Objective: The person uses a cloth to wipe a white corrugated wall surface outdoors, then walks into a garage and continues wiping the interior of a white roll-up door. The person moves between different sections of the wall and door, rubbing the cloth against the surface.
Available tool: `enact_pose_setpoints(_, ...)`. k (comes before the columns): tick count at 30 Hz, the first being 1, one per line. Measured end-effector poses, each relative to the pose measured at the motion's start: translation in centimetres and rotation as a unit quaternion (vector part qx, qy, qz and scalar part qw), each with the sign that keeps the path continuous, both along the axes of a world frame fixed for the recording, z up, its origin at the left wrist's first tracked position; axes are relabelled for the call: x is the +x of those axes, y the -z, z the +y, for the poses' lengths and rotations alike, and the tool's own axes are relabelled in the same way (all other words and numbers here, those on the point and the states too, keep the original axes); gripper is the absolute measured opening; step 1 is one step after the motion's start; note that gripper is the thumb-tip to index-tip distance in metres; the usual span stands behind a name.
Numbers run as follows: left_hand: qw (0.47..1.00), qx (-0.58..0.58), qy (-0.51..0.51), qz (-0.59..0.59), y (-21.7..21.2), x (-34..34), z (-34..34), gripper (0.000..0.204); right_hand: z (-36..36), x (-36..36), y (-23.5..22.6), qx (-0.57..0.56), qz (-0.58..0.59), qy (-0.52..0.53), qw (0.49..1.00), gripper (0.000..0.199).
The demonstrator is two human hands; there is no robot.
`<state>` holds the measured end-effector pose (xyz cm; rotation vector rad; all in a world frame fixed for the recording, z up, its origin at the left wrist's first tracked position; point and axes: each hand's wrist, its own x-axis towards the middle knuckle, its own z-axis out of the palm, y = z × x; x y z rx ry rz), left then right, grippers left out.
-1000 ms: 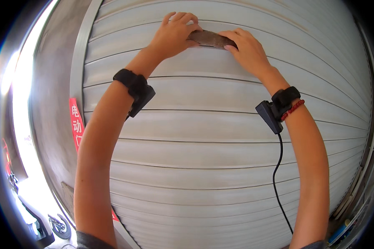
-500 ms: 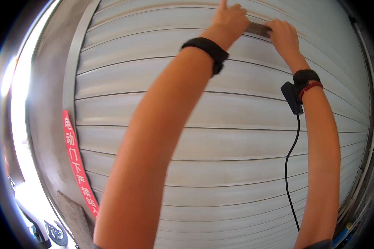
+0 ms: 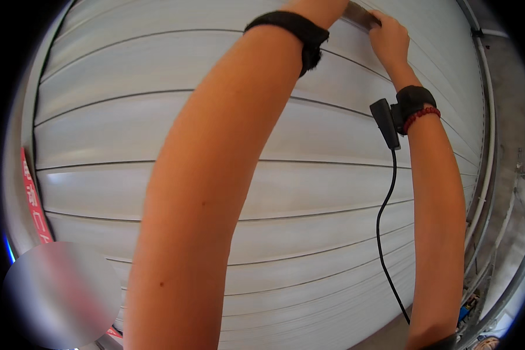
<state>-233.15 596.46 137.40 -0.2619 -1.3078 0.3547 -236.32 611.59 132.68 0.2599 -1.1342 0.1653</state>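
Both my arms reach up across a pale ribbed roller shutter [image 3: 321,192]. My right hand [image 3: 391,39] is closed on one end of a flat grey-brown strip [image 3: 361,16] lying across the slats. What the strip is made of I cannot make out. My left hand [image 3: 328,7] is at the strip's other end, cut off by the top edge, so its fingers are hidden. A black strap [image 3: 286,24] circles my left wrist. On my right wrist are a black band [image 3: 415,100] with a small black device [image 3: 385,123] and a red bead bracelet [image 3: 421,118].
A black cable [image 3: 380,233] hangs from the device along my right forearm. A red sign strip [image 3: 34,201] runs down the left frame of the shutter. Pale pipes [image 3: 489,116] line the right side. A round blurred patch [image 3: 64,294] covers the lower left.
The view has shifted closer to the shutter, and the bright opening at the left has gone out of sight. My hands sit higher in view, the left now mostly beyond the top edge.
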Motion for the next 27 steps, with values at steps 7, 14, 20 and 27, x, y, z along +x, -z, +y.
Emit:
enact_pose_setpoints(7, 0.997, 0.041, -0.055, -0.028, 1.1, 3.6, -2.7, 0.022, -3.4, 1.4, 0.0, -0.018, 0.075, 0.001, 0.997, 0.018)
enact_pose_setpoints(14, 0.996, 0.07, -0.058, -0.015, 1.1, 5.2, -3.4, 0.015, -5.7, 1.8, 0.0, -0.038, 0.086, -0.075, 0.993, 0.012)
enact_pose_setpoints(20, 0.995, 0.026, -0.092, 0.035, 1.2, 5.7, -3.1, 0.012, -6.2, 1.5, -0.1, -0.035, 0.087, -0.118, 0.989, 0.004)
enact_pose_setpoints(27, 0.956, -0.074, -0.246, 0.139, 0.8, 7.4, -6.1, 0.012, -8.4, 2.4, -1.8, 0.001, 0.055, -0.142, 0.988, 0.006)
